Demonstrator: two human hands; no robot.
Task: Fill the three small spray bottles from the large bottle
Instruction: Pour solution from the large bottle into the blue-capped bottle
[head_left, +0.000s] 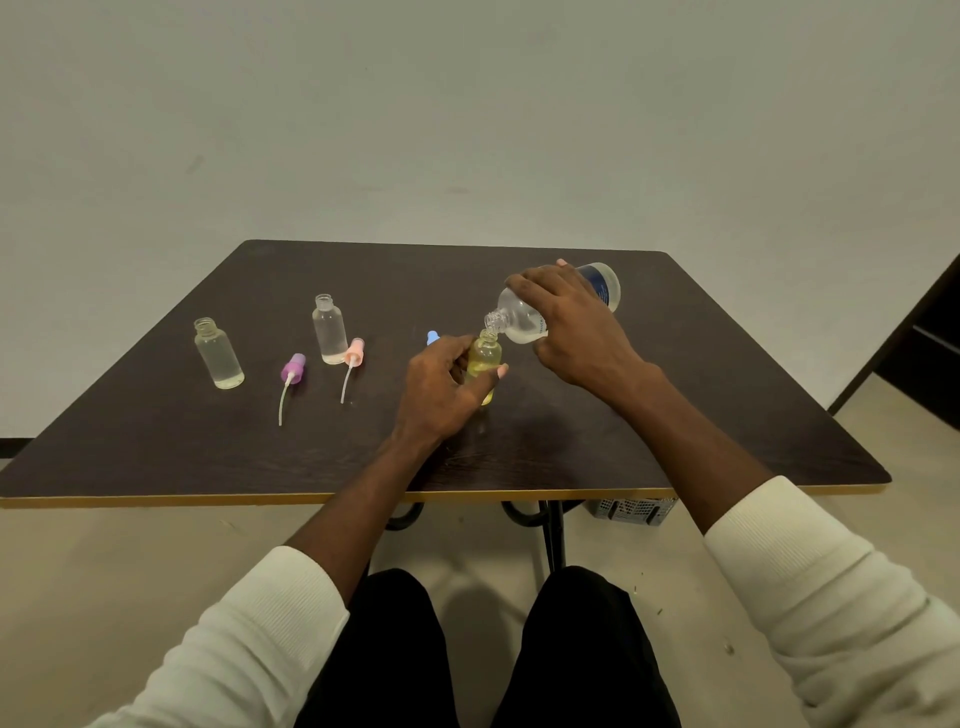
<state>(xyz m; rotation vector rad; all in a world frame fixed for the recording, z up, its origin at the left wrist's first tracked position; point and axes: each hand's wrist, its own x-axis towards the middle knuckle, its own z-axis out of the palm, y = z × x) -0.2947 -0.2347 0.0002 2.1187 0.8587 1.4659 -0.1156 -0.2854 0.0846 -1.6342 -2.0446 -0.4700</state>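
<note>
Gripping: left hand (441, 387) yellow bottle (485, 358) | right hand (571, 322) large bottle (519, 322) | two clear bottles (330, 327)

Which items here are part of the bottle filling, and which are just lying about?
Job: large clear bottle with dark label, right hand; yellowish small bottle, left hand; two small clear bottles; purple, pink, blue spray caps.
Lying about: grey plastic crate under dark table.

Tilted large bottle (524, 317) over yellowish small bottle (484, 358)
</note>
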